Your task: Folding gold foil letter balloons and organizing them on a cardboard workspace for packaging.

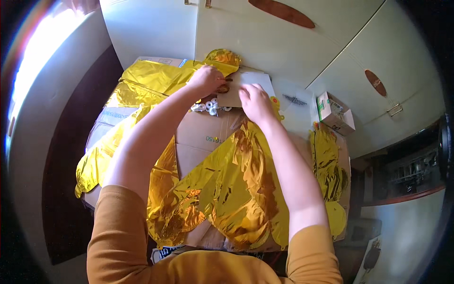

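Observation:
My left hand is at the far side of the cardboard-covered table, fingers curled and closed at the edge of a gold foil sheet. A small brownish-gold bit shows at its fingertips, and I cannot make out what it grips. To its right, my right hand hangs over a pale flat board, its fingers bent together; what they hold, if anything, is hidden. Small white rings lie in a cluster just below my left hand. A large crumpled gold foil piece spreads between my forearms.
More gold foil drapes over the table's left edge, and another strip lies at the right. An open small box stands at the back right. Pale cabinet doors rise behind the table. Bare cardboard shows mid-table.

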### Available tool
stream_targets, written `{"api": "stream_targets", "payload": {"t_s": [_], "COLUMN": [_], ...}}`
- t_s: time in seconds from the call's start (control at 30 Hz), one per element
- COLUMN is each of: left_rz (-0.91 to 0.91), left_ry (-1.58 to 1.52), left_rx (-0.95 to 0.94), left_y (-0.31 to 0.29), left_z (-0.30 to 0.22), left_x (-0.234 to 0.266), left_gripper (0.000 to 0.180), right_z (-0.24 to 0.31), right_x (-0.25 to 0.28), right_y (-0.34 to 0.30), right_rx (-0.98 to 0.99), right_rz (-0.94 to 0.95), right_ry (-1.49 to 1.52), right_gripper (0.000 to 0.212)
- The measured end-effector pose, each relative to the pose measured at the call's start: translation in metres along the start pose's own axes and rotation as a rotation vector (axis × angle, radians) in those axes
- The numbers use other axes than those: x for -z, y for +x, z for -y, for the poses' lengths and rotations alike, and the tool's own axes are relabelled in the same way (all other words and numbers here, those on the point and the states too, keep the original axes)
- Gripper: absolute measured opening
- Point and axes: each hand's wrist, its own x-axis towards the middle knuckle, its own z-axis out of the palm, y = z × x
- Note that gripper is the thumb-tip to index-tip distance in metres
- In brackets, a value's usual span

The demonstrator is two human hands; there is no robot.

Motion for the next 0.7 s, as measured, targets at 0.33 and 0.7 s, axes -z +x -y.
{"api": "stream_targets", "payload": {"t_s": [0.33, 0.7], "left_rz": [-0.002, -0.043], "left_ry": [-0.154, 0.052], "left_rx": [0.235, -0.259], "left_y": [0.005, -0.007], "left_z": [0.012, 0.02], "left_x": [0.019, 0.0], "left_gripper": [0.028, 0.019], "right_z": [-0.008, -0.022], "right_x": [-0.049, -0.058], "right_y": [0.031, 0.025], "right_rx": [-0.065, -0.005], "right_rz": [0.128, -0.009], "right_ry": [-0.058, 0.147], "right_gripper": [0.024, 0.022]}}
